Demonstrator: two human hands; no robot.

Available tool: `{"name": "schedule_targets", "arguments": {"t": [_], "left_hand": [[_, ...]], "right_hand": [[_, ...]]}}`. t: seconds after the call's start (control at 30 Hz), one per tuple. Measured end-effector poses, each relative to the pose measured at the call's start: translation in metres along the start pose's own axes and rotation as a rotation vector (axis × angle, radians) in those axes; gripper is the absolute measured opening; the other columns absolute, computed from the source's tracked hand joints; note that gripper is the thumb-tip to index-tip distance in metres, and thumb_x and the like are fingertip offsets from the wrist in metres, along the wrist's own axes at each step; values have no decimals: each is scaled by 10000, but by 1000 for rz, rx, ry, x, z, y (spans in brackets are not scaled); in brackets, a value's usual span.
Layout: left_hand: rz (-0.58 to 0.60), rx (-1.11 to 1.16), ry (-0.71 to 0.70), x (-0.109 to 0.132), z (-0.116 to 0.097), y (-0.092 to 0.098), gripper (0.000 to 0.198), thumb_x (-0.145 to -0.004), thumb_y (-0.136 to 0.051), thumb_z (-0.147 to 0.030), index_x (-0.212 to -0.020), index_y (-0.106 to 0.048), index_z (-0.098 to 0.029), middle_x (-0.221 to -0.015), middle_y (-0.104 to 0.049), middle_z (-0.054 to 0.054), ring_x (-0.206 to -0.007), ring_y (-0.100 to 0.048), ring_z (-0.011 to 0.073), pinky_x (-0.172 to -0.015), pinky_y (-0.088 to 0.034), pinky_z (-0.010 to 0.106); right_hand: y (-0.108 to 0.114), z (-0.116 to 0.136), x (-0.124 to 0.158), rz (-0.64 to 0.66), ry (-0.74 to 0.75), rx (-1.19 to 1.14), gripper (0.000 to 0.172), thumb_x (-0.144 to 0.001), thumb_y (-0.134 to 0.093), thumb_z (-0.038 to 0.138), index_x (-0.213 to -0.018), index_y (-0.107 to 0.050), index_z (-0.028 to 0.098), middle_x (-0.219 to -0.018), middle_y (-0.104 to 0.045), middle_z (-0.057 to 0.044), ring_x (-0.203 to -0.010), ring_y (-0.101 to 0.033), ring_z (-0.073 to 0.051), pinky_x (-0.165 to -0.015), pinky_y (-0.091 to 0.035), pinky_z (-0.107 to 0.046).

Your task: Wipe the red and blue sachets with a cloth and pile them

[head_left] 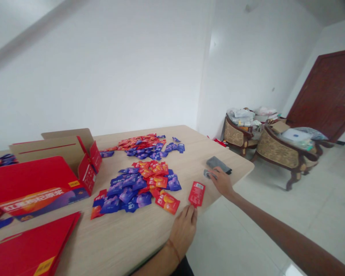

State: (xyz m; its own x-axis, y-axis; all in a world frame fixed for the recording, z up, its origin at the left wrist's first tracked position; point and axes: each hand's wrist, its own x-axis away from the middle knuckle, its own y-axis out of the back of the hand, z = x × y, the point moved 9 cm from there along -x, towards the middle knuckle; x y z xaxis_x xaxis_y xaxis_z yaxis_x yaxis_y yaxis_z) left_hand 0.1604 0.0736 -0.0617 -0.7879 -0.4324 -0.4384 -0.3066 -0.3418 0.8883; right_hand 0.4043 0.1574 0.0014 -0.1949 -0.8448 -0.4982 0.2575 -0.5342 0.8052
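My left hand (184,230) rests on the wooden table (132,237) near its front edge, fingers stretched out, the fingertips touching the lower end of a single red sachet (196,193). My right hand (222,181) reaches out to the table's right corner and lies on a small grey object (208,174) beside a dark grey flat pouch (218,164); its fingers are curled over the small object, which is mostly hidden. A pile of red, orange and blue sachets (138,188) lies left of the hands. A second pile (145,145) lies farther back.
An open red cardboard box (40,180) stands at the left, with a flat red box (31,249) at the front left. Two upholstered wooden armchairs (276,151) loaded with clutter stand on the tiled floor to the right. A dark red door (330,96) is behind them.
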Motion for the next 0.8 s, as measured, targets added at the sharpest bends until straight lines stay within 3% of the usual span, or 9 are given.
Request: {"name": "schedule_targets", "arguments": {"t": [0.07,0.17,0.27,0.37,0.47,0.57,0.7,0.8], "left_hand": [[-23,-10,-10,4,-2,-2,439,-945,-583,-25,-1374,-641,-96,-1363,-682,168,-1260,-650,268,-993,-599,362],[-25,-22,-12,6,-4,-7,443,-953,-561,-24,-1380,-642,-110,-1348,-693,173,-1244,-662,267,-975,-602,373],[-27,-7,-20,7,-5,-9,407,-970,-573,-49,-1370,-642,-89,-1326,-697,182,-1229,-664,274,-1002,-590,393],[-39,20,-25,8,-5,-6,365,-992,-567,-76,-1348,-650,-75,-1292,-705,177,-1207,-667,281,-1007,-584,401],[-33,39,-18,9,-4,-3,403,-1005,-538,-70,-1400,-617,-84,-1330,-684,178,-1255,-639,284,-1024,-571,398],[-8,59,-22,8,-4,-1,441,-1001,-542,-62,-1439,-587,-83,-1356,-669,176,-1270,-627,278,-1038,-564,388],[-15,57,-26,8,-5,0,424,-985,-600,-81,-1407,-604,-51,-1316,-688,179,-1233,-645,285,-1007,-584,386],[-30,46,-9,9,-4,-2,421,-985,-609,-95,-1405,-611,-68,-1311,-692,178,-1239,-645,279,-1004,-589,383]], "right_hand": [[20,25,0,-69,77,-98,384,-1024,-496,397,-1228,-775,229,-1236,-692,-119,-1083,-665,-242,-995,-517,-365],[27,73,13,-18,212,-211,331,-1000,-562,380,-1209,-787,256,-1205,-706,-98,-1078,-673,-231,-993,-533,-364],[3,115,44,173,332,-255,274,-969,-609,307,-1165,-796,265,-1150,-718,-77,-983,-681,-192,-912,-548,-314],[-31,133,76,336,438,-196,222,-963,-610,271,-1061,-809,262,-999,-720,-63,-894,-663,-185,-821,-535,-290],[-49,123,81,366,459,-170,231,-987,-581,288,-1043,-804,265,-993,-723,-66,-885,-649,-184,-815,-520,-289],[-54,94,54,334,383,-131,267,-1007,-545,297,-1059,-801,246,-1072,-728,-80,-923,-645,-189,-860,-508,-303],[-48,58,8,300,215,-41,331,-1013,-489,255,-979,-811,190,-1000,-723,-92,-862,-636,-186,-841,-492,-311],[-32,64,-1,217,200,-79,330,-1019,-489,287,-1026,-808,203,-1006,-725,-91,-886,-648,-193,-851,-509,-318]]}}
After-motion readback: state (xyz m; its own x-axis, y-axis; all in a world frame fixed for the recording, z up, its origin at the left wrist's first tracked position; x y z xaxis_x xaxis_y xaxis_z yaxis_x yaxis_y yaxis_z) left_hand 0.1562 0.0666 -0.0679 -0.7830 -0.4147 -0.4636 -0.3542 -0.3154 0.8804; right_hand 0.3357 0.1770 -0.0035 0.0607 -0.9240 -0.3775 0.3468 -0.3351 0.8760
